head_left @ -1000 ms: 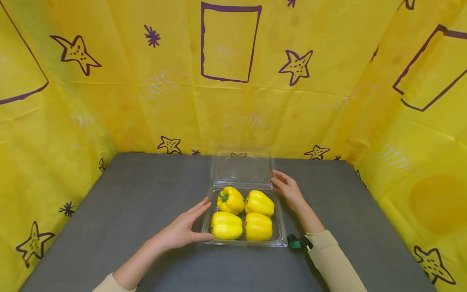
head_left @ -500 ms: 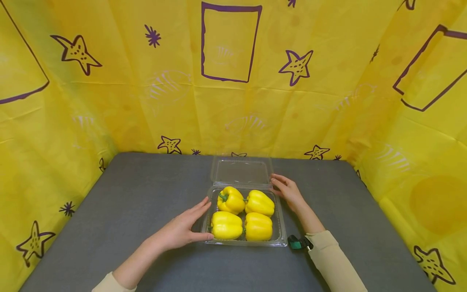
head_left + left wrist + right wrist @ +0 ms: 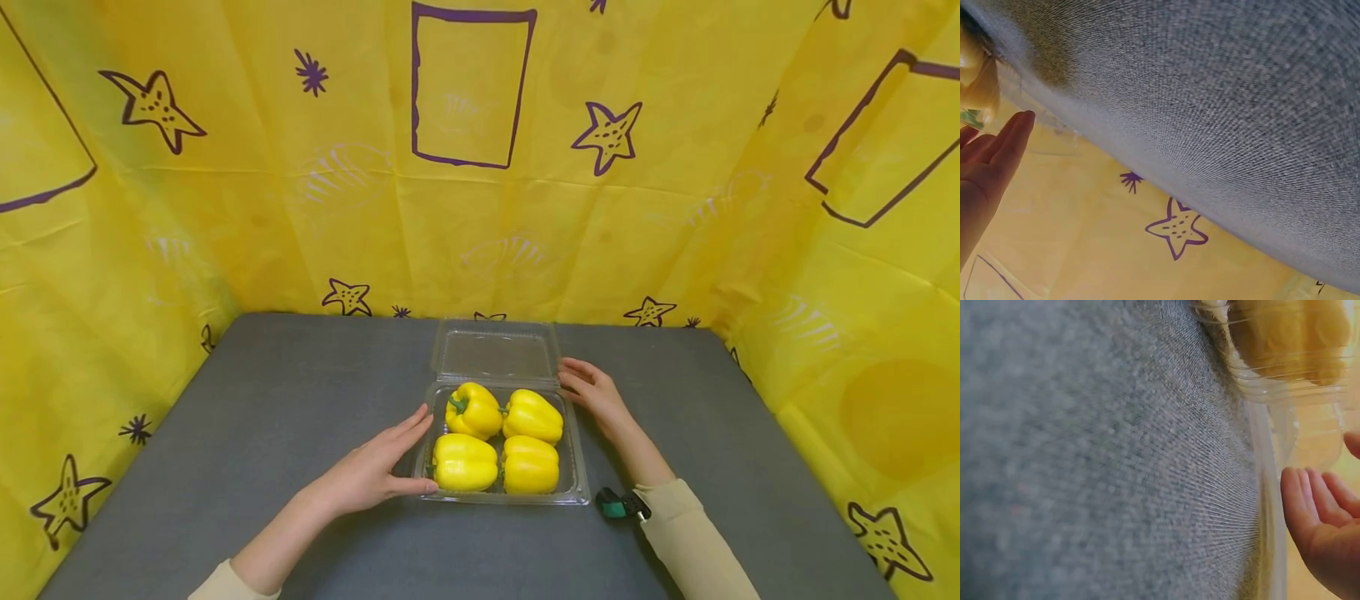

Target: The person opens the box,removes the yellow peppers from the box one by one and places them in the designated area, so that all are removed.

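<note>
A person's left hand (image 3: 371,473) rests flat against the near left wall of a clear plastic clamshell box (image 3: 573,487), fingers straight and gripping nothing, on a grey table (image 3: 262,417). Just inside that wall, right of the fingertips, sit four yellow bell peppers (image 3: 497,439) in two rows, filling the tray. Near the right sleeve, a small green-and-black object (image 3: 617,504) lies on the table just off the box's near right corner. Farther back, the right hand (image 3: 596,392) sits at the box's far right corner, by the hinge, fingers relaxed and loosely extended, holding nothing; the head view does not settle whether it touches the plastic. Beyond that hand the box's transparent lid (image 3: 495,354) lies open and tilted back. A yellow cloth backdrop (image 3: 675,167) with purple stars and rectangles closes in the table on three sides. The left wrist view shows only straight fingertips (image 3: 1013,134) near the box edge, table and backdrop; the right wrist view shows slightly curled fingers (image 3: 1310,509) just beside the clear rim, apart from it, with blurred yellow behind the plastic.
</note>
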The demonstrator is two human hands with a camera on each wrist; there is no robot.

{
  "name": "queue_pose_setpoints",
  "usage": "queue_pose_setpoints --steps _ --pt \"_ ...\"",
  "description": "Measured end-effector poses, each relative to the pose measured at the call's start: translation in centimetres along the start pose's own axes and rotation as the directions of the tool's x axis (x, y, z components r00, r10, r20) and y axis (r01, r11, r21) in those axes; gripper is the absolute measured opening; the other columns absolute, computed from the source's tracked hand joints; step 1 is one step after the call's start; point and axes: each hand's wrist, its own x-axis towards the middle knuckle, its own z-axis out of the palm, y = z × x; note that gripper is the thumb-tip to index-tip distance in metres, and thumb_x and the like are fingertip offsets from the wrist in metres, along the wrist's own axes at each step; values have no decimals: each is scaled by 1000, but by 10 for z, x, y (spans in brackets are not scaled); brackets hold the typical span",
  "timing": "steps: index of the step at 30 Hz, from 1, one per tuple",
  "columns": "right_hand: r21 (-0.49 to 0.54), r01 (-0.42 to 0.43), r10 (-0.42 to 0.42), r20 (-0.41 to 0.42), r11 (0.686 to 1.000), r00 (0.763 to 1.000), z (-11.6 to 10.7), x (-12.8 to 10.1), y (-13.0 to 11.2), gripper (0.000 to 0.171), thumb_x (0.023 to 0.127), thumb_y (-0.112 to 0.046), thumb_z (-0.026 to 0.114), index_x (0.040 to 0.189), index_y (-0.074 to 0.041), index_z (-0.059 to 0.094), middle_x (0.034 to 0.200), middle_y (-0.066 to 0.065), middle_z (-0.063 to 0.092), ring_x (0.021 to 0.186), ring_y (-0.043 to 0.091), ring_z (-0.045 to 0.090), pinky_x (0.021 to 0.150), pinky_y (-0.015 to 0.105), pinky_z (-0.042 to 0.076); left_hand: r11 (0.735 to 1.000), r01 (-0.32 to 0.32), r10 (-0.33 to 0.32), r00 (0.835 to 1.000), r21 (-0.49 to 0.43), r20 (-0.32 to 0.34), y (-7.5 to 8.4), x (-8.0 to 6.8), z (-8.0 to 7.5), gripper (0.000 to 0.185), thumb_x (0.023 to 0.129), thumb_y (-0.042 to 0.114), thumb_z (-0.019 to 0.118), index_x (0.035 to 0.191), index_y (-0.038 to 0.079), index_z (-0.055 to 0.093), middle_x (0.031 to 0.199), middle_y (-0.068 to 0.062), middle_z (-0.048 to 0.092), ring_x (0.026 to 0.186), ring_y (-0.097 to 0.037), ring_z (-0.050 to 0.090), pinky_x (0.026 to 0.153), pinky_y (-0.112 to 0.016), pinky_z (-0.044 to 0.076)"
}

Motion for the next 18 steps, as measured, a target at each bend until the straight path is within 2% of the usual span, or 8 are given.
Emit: queue_pose_setpoints --steps 4,9,18 --pt "-50 56 -58 -47 997 997 0 -8 -5 49 87 -20 64 130 -2 49 130 17 50 102 15 56 82 28 49 1000 13 -13 1000 -18 19 1 -1 0 95 73 66 60 147 20 23 153 6 13 135 -24 25 102 -52 29" --pt "-126 144 -156 -91 981 984 1 -20 -13 42 88 -17 64 126 -3 53 126 14 54 103 16 54 82 19 47 999 20 -19 999 -29 35 3 -3 -1 94 74 64 61 148 21 20 153 6 11 135 -21 22 103 -49 28" --pt "-177 177 -194 -80 968 978 12 -40 -26 42 86 -19 66 124 -5 56 124 17 54 103 20 53 82 17 45 998 28 -26 999 -56 35 3 -3 -1 94 75 62 62 148 21 19 153 8 9 135 -19 22 103 -49 28"
